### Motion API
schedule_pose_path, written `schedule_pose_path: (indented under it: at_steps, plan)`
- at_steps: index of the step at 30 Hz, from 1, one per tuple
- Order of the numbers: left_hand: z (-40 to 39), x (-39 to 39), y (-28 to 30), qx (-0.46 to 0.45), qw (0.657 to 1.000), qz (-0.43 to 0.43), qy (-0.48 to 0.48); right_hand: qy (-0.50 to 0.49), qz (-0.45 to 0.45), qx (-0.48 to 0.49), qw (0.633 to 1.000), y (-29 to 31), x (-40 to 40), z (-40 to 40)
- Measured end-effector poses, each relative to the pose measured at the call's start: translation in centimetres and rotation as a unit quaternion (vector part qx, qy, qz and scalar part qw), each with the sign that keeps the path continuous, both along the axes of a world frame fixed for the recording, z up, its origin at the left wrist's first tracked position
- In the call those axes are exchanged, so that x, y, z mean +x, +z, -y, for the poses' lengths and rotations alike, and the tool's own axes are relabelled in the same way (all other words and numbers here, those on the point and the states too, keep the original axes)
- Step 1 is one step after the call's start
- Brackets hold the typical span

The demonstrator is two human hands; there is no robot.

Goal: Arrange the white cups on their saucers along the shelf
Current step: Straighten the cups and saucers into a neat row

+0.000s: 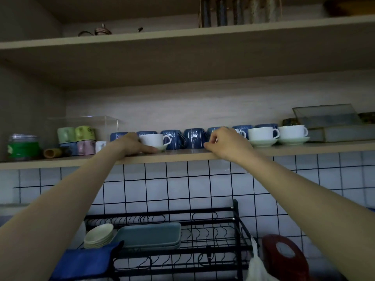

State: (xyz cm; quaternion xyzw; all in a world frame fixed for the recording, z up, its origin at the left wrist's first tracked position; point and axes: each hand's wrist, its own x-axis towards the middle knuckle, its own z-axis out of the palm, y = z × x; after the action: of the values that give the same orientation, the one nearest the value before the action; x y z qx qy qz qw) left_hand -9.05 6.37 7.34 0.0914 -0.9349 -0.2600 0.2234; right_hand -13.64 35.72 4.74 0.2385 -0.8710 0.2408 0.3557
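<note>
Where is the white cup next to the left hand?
The white cup sits on its saucer on the shelf, in front of the blue mugs, just right of the left hand.

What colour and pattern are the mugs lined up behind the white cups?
The mugs are dark blue with thin white line markings, seen in the head view.

Both bare arms reach up and forward. Left hand [133, 144] lies flat, palm down, fingers extended rightward. Right hand [227, 141] loosely curled, fingertips pinched together, knuckles up.
</note>
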Motion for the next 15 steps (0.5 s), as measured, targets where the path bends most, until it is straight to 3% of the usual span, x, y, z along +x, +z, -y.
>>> schedule_pose_path:
  at_steps: [10, 15]
  plan:
    - [-5.9, -1.9, 0.0, -0.015, 0.999, -0.011, -0.046, -0.075, 0.064, -0.015, 0.995, 0.4, -1.5, -5.0]
    - [-8.5, -2.7, 0.1, -0.014, 0.998, -0.008, -0.067, -0.088, 0.038, -0.001, 0.995, 0.2, -2.0, -6.3]
